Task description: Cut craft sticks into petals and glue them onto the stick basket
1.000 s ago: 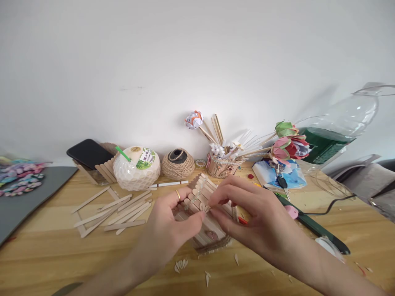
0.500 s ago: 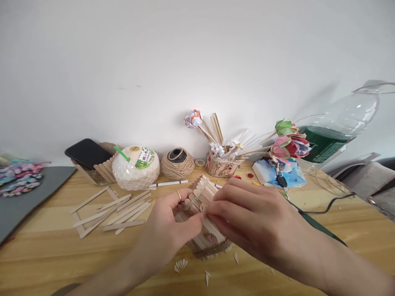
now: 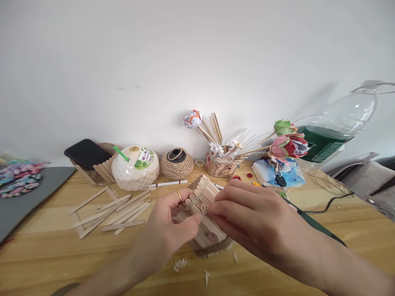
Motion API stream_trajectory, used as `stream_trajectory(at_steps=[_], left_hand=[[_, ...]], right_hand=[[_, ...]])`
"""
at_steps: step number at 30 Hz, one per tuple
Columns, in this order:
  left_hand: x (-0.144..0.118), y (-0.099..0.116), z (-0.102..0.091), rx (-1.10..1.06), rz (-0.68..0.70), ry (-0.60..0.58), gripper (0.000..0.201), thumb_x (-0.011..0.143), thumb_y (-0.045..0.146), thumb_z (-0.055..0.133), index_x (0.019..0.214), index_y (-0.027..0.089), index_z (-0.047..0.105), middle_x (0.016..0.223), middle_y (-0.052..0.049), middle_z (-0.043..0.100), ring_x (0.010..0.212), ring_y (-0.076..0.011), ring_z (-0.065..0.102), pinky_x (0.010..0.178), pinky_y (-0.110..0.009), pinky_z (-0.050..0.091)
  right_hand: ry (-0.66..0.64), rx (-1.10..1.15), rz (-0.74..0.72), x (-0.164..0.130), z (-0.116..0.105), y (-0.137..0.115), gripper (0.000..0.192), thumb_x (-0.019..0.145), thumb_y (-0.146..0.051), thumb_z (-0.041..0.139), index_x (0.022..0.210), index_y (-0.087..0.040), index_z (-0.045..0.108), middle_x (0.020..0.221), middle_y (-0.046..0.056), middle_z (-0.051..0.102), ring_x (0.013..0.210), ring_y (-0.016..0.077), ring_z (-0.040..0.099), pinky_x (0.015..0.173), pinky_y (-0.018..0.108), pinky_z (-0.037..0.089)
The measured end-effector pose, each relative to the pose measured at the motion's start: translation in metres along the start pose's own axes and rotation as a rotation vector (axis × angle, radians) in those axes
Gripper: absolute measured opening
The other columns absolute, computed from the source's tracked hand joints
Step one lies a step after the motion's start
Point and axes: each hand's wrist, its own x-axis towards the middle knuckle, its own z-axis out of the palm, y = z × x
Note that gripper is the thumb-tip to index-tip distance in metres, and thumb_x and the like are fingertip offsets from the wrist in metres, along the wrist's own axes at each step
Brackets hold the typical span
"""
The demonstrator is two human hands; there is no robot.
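Observation:
My left hand (image 3: pixel 173 222), with a gold ring on one finger, is closed around the left side of a popsicle-stick holder (image 3: pixel 210 226). The holder leans on the table, with twine round its base and a glittery strand near its top edge. My right hand (image 3: pixel 249 218) pinches at the holder's front face, beside a small pale petal-shaped decoration (image 3: pixel 203 209). Its fingertips hide whatever they hold. A reddish-brown round piece (image 3: pixel 212 237) sits lower on the same face. Loose wooden petals (image 3: pixel 180 265) lie on the table in front.
Loose popsicle sticks (image 3: pixel 123 213) lie at left, near a phone (image 3: pixel 88 153) in a stick stand. Behind are a wrapped coconut (image 3: pixel 135 168), a twine ball (image 3: pixel 177 163) and a decorated pot (image 3: pixel 222 166) of sticks. Paper flowers (image 3: pixel 290 146) and a large plastic bottle (image 3: pixel 333 127) stand right.
My left thumb has drawn back slightly from the petal decoration, so more of it shows. My right fingertips have shifted a little to the right. The left hand keeps its grip.

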Motion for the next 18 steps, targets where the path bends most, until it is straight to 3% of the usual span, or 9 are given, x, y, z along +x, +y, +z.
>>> stream_trajectory(at_steps=[18], left_hand=[[0.0052,-0.0036,0.0003,-0.003,0.002,0.041,0.009,0.073,0.019,0.057,0.081,0.018,0.061,0.068,0.003,0.056,0.066,-0.0116,0.05,0.061,-0.021,0.042]], right_hand=[[0.021,0.027,0.019,0.0063,0.0029,0.0034,0.012,0.084,-0.006,0.054,0.08,-0.01,0.065,0.075,0.006,0.06,0.068,0.0161,0.052,0.059,0.028,0.043]])
